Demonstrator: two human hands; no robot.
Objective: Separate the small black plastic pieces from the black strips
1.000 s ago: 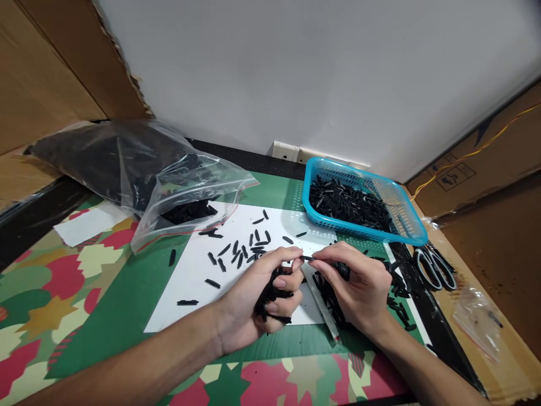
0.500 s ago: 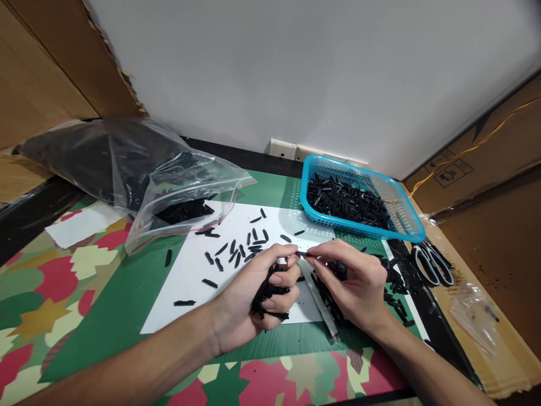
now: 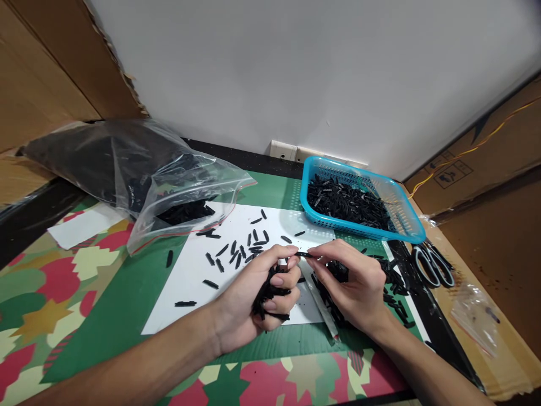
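Hands (image 3: 304, 282) pinch thin black strip (image 3: 303, 255) | glossy plastic bag (image 3: 139, 169) | perforated blue basket (image 3: 406, 217)

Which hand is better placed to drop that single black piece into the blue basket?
Probably the right hand: its fingers pinch the single black piece, and the blue basket lies on its side. The left hand is full of black pieces.

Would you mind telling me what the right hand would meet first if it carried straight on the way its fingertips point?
The right hand points left, so it would almost at once meet the left hand, whose fingertips touch the same small black piece.
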